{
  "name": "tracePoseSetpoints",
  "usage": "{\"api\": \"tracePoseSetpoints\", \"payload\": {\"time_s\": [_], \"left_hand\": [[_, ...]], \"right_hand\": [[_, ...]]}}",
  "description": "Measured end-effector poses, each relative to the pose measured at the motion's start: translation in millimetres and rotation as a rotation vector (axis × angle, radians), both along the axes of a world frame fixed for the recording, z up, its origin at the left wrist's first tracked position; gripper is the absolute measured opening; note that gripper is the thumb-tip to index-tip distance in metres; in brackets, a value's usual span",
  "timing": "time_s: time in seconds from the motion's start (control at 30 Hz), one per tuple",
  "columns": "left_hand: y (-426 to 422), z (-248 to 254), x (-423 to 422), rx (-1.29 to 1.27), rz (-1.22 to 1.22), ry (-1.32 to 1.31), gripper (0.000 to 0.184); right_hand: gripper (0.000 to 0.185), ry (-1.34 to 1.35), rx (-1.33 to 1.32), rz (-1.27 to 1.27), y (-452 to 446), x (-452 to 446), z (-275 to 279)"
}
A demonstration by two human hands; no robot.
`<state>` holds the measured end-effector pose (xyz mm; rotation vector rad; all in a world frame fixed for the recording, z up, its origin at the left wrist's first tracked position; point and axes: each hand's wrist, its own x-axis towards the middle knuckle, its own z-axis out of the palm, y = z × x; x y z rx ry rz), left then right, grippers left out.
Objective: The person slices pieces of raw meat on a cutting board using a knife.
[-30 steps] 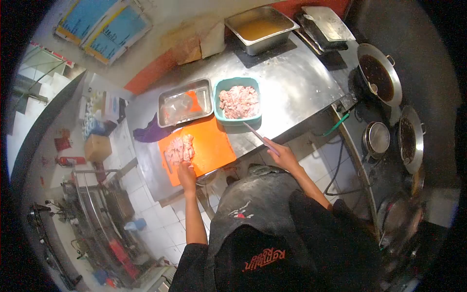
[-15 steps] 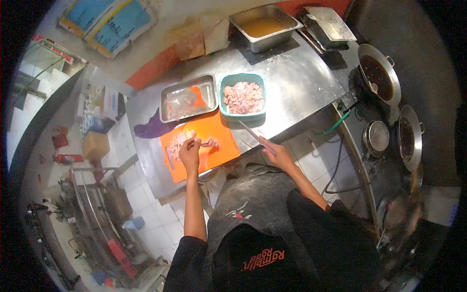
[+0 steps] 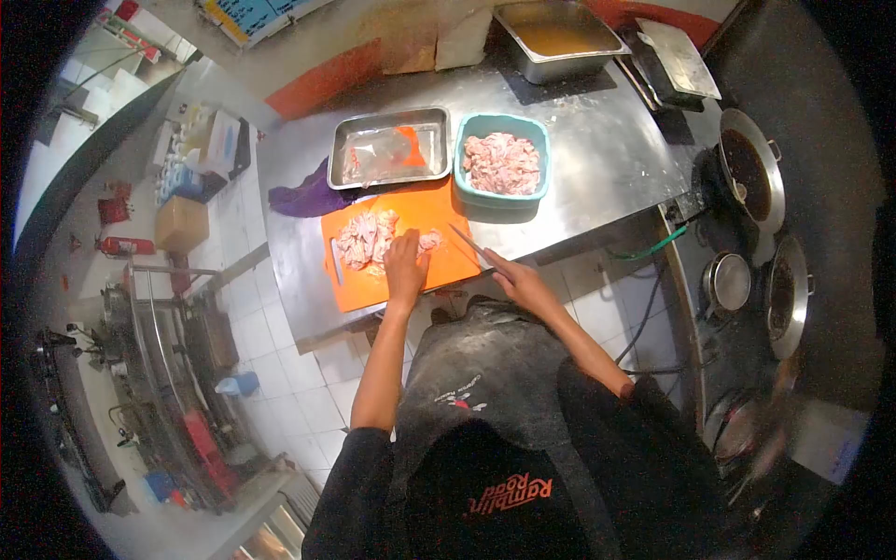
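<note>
In the head view my right hand [image 3: 521,283] grips the handle of a knife [image 3: 473,245], whose blade points up and left over the right part of an orange cutting board [image 3: 364,297]. My left hand [image 3: 407,269] is on the board, its fingers closed against a small piece of raw meat [image 3: 430,241]; the fingertips are partly hidden. Left of that hand lies a pile of pale pink raw meat [image 3: 366,237]. Behind the board stand a steel tray [image 3: 448,149] with an orange item inside and a turquoise tub [image 3: 504,198] holding more raw meat [image 3: 502,163].
A purple cloth [image 3: 301,198] lies left of the board on the steel table [image 3: 597,159]. A deep steel pan [image 3: 560,71] of brownish liquid is at the back. Dark-filled woks [image 3: 771,210] and a strainer [image 3: 728,283] stand right, with a green hose [image 3: 653,245] nearby.
The view has shifted. My left hand has moved from the meat pile to the small piece on its right and lowered onto it. The knife has come over the board, closer to that hand.
</note>
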<state>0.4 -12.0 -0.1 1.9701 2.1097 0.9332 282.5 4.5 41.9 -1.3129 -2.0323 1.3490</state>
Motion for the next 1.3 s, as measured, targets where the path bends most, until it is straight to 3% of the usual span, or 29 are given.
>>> {"api": "tracePoseSetpoints", "payload": {"time_s": [0.07,0.17,0.4,0.5,0.57,0.63,0.73,0.83,0.9,1.0,1.17,1.27,1.3], "left_hand": [[5.4,-4.6,2.6,-0.077,0.001,0.02,0.029],[0.9,-5.3,-2.6,-0.178,-0.046,0.053,0.021],[-41.9,-10.5,-30.9,-0.103,-0.229,-0.038,0.014],[-43.9,-11.5,-31.4,-0.067,-0.24,-0.076,0.015],[-43.2,-11.8,-30.2,-0.031,-0.251,-0.05,0.016],[-45.9,-10.0,-31.9,-0.003,-0.259,-0.02,0.017],[-47.6,-3.4,-35.6,-0.224,-0.184,-0.056,0.019],[-40.5,9.5,-29.2,-0.224,-0.102,-0.203,0.019],[-36.3,15.5,-25.0,-0.3,0.034,-0.574,0.019],[-24.2,23.6,-34.2,-0.253,-0.056,-0.395,0.02],[-12.6,61.3,-30.0,-0.289,-0.075,-0.491,0.022],[-3.9,70.5,-18.6,-0.304,-0.088,-0.461,0.023],[-1.1,71.7,-13.2,-0.265,-0.101,-0.568,0.022]], "right_hand": [[0.064,-0.029,0.189,0.121,9.5,-15.6,-15.9],[0.068,-0.087,0.127,0.203,20.8,-29.2,-25.4],[0.071,-0.144,0.142,0.103,5.6,-20.5,-39.6],[0.07,-0.066,0.224,0.107,4.6,-25.1,-32.4],[0.066,-0.129,0.165,0.242,5.6,-30.9,-21.4],[0.059,-0.097,0.16,0.221,5.8,-31.9,-48.5],[0.052,-0.099,0.23,0.161,5.1,-32.9,-62.3],[0.053,-0.157,0.265,0.074,5.4,-26.2,-53.7],[0.056,-0.172,0.221,0.042,6.7,-23.8,-53.3],[0.063,-0.207,0.217,0.058,10.1,-17.1,-60.0],[0.072,-0.198,0.212,0.067,8.9,-17.7,-46.2],[0.065,-0.171,0.169,0.033,9.6,-17.2,-34.8],[0.065,-0.171,0.169,0.031,10.3,-16.1,-35.9]]}}
